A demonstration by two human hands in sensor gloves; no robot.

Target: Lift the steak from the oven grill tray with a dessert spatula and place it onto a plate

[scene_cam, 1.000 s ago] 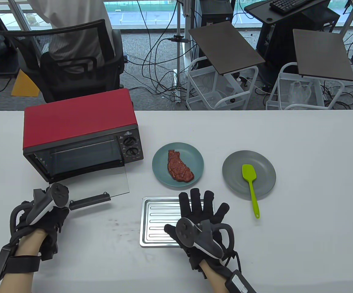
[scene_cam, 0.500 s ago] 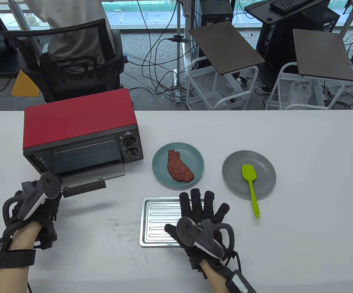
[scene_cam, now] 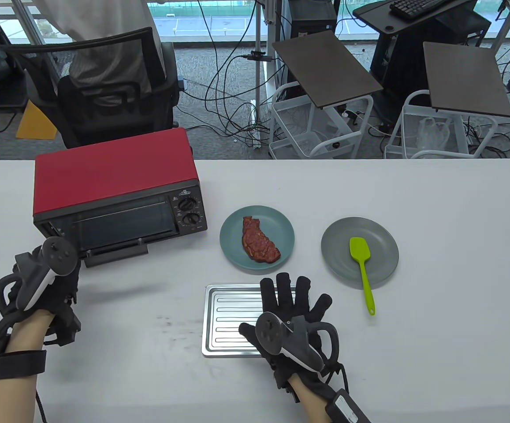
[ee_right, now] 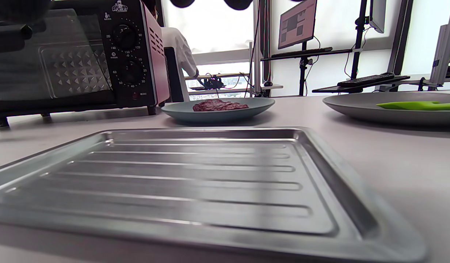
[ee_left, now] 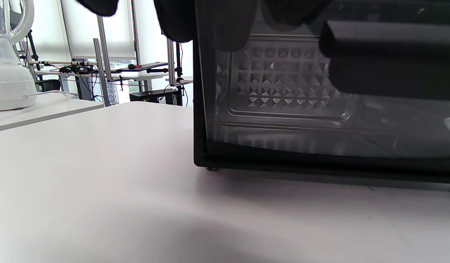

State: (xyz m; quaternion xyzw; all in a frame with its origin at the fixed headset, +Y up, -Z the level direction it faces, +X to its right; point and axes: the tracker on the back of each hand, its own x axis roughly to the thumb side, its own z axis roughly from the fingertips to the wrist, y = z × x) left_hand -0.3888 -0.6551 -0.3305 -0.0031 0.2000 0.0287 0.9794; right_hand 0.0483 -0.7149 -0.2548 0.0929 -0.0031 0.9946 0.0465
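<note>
The brown steak [scene_cam: 260,241] lies on a teal plate [scene_cam: 281,220] in the middle of the table. To its right, a green dessert spatula [scene_cam: 361,264] rests on a grey plate [scene_cam: 338,260], handle sticking out towards me. The silver grill tray [scene_cam: 228,321] sits bare in front of the teal plate. My right hand [scene_cam: 292,297] lies flat, fingers spread, over the tray's right side. My left hand [scene_cam: 58,282] is at the left end of the oven door handle [scene_cam: 116,254]; its fingers [ee_left: 210,22] touch the glass door's edge, not the handle [ee_left: 389,58].
The red toaster oven [scene_cam: 113,185] stands at the back left, its glass door [ee_left: 320,109] almost upright. A white appliance [ee_left: 7,87] sits on another table further left. Beyond the table's far edge are a chair, carts and cables.
My left hand has swung the oven door up from lying flat to nearly shut, moving left and towards the oven. The right hand has stayed still on the tray.
</note>
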